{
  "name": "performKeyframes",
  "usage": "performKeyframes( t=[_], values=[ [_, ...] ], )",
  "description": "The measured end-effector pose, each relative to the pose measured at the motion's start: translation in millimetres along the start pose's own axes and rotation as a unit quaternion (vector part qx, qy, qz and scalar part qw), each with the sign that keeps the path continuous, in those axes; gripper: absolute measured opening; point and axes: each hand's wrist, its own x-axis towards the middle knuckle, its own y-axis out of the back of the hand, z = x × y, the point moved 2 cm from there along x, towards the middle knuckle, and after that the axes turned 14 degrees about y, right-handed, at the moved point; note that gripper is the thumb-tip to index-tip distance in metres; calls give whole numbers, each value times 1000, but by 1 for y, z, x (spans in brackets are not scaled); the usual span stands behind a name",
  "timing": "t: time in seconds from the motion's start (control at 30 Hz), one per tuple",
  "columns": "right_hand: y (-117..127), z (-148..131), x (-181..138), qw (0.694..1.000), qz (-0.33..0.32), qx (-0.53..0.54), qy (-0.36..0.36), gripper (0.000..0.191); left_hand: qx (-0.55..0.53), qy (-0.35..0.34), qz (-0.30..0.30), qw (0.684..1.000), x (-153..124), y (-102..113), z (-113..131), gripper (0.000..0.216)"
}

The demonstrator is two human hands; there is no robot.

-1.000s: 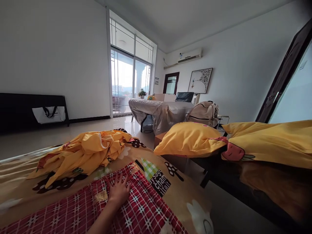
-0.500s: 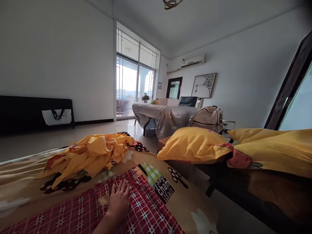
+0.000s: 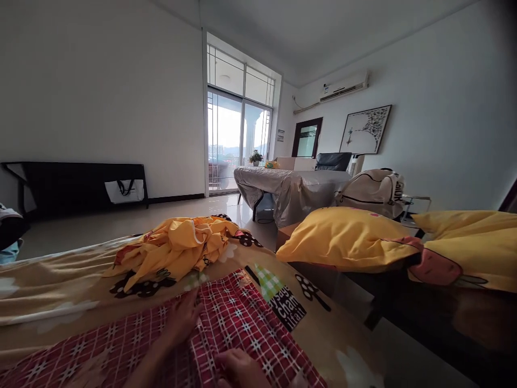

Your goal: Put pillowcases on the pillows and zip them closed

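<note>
A red cloth with white plaid lines [image 3: 246, 318] lies over the patterned beige bedding, with a raised fold running near its middle. On that cloth, left of the fold, is my left hand [image 3: 183, 318]; motion blurs its fingers, so their closing is unclear. Close to the bottom edge, my right hand [image 3: 240, 367] is curled with its thumb and fingers closed on the folded part of the cloth. Just beyond both hands, a crumpled yellow cloth [image 3: 181, 245] rests on the beige bedding [image 3: 339, 328].
To the right, a yellow pillow [image 3: 343, 237] and another yellow pillow [image 3: 480, 237] lie on a dark surface. A table under a silvery cover [image 3: 299, 186] stands farther back, near a pale backpack [image 3: 369, 191]. A white bag [image 3: 125, 191] leans by the left wall.
My left hand, earlier lying flat with fingers spread, has shifted left and blurred. My right hand has entered at the bottom. The cloth now has a fold, and the view has turned left.
</note>
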Motion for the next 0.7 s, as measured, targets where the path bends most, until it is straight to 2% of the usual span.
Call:
performKeyframes(
  t=[0.07,0.13,0.27,0.37,0.5,0.6,0.7],
  values=[
    [-27,3,11,998,-46,-44,0,34,-55,1,7,998,5,-2,-15,60],
    [-37,2,13,995,-71,-52,-41,36,-111,3,25,993,9,-3,-25,59],
    [-24,-15,17,984,-97,12,-146,40,-184,25,78,980,7,-2,-33,60],
    [-14,-27,36,977,-62,80,-188,33,-198,26,120,973,3,0,-33,58],
    [-14,-30,80,963,6,182,-200,27,-182,21,157,970,4,0,-35,56],
    [-10,-24,108,964,28,172,-202,27,-142,2,149,979,5,-1,-35,53],
    [1,-16,117,964,62,130,-221,34,-97,-32,123,987,3,-4,-33,53]
  ],
)
